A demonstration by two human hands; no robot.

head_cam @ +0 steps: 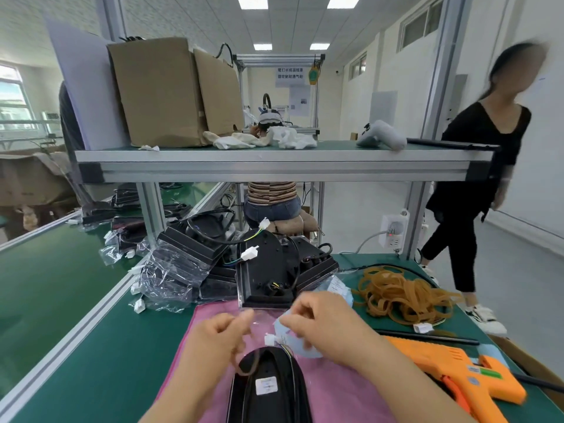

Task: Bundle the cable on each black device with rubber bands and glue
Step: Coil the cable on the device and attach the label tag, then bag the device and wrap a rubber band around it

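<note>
Black device lies bottom centre on the pink mat, which is probably padding. More devices are piled behind it, likely awaiting their turn. Orange glue gun and rubber bands sit to the right, within reach. Right hand pinches a pale blue packet beside the white connector. Left hand is curled and blurred, so I cannot tell its grip.

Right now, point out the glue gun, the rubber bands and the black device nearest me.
glue gun (451,369): head view, orange body.
rubber bands (403,296): head view, middle of the tan pile.
black device (287,392): head view, dark casing beside its white label.
</note>
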